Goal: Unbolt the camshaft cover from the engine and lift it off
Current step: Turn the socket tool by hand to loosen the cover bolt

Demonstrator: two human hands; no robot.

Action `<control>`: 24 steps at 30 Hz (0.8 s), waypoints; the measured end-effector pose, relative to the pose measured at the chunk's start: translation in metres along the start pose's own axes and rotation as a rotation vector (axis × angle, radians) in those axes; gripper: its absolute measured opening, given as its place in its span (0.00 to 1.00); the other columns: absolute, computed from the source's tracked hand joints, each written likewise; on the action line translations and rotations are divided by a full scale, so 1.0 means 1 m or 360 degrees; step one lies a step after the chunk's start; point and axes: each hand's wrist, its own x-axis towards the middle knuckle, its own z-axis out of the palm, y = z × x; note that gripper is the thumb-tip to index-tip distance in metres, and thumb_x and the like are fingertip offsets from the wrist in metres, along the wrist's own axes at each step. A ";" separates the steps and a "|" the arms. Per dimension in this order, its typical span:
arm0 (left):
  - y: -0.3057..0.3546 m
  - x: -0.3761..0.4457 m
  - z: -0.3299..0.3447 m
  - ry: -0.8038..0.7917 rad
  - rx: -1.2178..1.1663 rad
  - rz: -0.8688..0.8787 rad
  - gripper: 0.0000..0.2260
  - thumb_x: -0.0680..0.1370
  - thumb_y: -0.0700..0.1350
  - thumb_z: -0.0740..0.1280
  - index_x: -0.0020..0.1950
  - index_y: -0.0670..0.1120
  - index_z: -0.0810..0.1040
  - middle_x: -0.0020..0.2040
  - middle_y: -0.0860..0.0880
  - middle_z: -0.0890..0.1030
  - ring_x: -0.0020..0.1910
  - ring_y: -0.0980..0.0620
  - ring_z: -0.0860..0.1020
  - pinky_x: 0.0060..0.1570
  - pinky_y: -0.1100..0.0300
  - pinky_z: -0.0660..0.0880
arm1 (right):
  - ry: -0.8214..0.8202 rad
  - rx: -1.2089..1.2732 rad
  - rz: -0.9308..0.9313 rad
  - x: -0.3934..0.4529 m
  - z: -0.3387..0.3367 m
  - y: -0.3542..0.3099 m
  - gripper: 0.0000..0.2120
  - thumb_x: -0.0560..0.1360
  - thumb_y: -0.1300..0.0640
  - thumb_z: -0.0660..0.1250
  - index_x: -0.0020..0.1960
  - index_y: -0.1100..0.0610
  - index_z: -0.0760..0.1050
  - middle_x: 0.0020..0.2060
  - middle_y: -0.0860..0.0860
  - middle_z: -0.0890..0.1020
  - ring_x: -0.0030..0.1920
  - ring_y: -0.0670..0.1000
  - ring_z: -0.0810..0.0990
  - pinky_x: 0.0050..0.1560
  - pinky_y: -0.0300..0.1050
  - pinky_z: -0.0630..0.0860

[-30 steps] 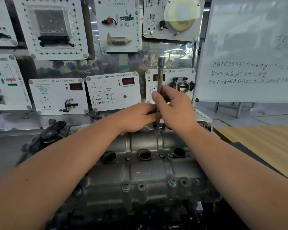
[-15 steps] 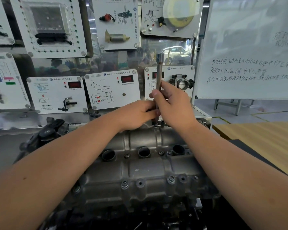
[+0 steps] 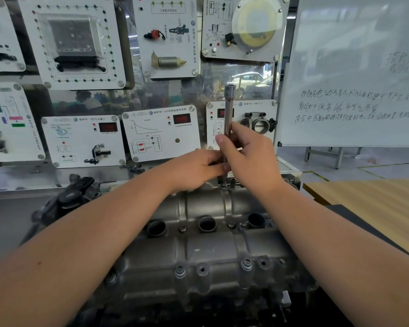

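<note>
The grey cast camshaft cover (image 3: 213,251) lies across the engine in front of me, with three round wells along its middle and bolts (image 3: 246,264) along its near edge. A long steel socket extension (image 3: 228,109) stands upright on a bolt at the cover's far edge. My right hand (image 3: 248,156) pinches the bar between thumb and fingers about halfway up. My left hand (image 3: 196,167) grips the bar's lower part just above the cover; its fingertips are hidden behind the right hand.
White sensor display panels (image 3: 161,133) hang on the board behind the engine. A whiteboard (image 3: 359,74) stands at the right, above a wooden tabletop (image 3: 373,199). A black part (image 3: 73,197) sits at the engine's left end.
Both hands stay on the upright bar at the far edge bolt. My right hand's fingers have shifted slightly round the bar; the view has dipped a little.
</note>
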 end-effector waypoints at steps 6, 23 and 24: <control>-0.001 0.004 0.002 0.0019 0.0007 0.0033 0.14 0.85 0.55 0.61 0.61 0.49 0.79 0.56 0.49 0.84 0.56 0.49 0.81 0.62 0.43 0.75 | 0.0054 0.0017 0.0010 0.001 0.000 0.002 0.05 0.79 0.57 0.68 0.50 0.58 0.80 0.38 0.52 0.83 0.41 0.49 0.80 0.44 0.49 0.78; -0.005 0.001 0.002 0.0045 -0.0005 -0.0001 0.15 0.85 0.56 0.62 0.65 0.49 0.80 0.57 0.49 0.84 0.58 0.48 0.81 0.62 0.43 0.75 | -0.0001 0.0040 0.0008 0.000 0.000 0.001 0.12 0.81 0.58 0.66 0.39 0.60 0.73 0.28 0.50 0.76 0.29 0.41 0.75 0.31 0.29 0.66; -0.006 0.001 0.001 0.0042 -0.0010 0.0002 0.14 0.85 0.55 0.62 0.65 0.49 0.80 0.57 0.50 0.84 0.58 0.50 0.81 0.62 0.43 0.75 | 0.0000 0.0022 0.0004 0.001 0.000 0.001 0.12 0.81 0.58 0.66 0.39 0.59 0.73 0.28 0.48 0.75 0.29 0.40 0.75 0.31 0.29 0.66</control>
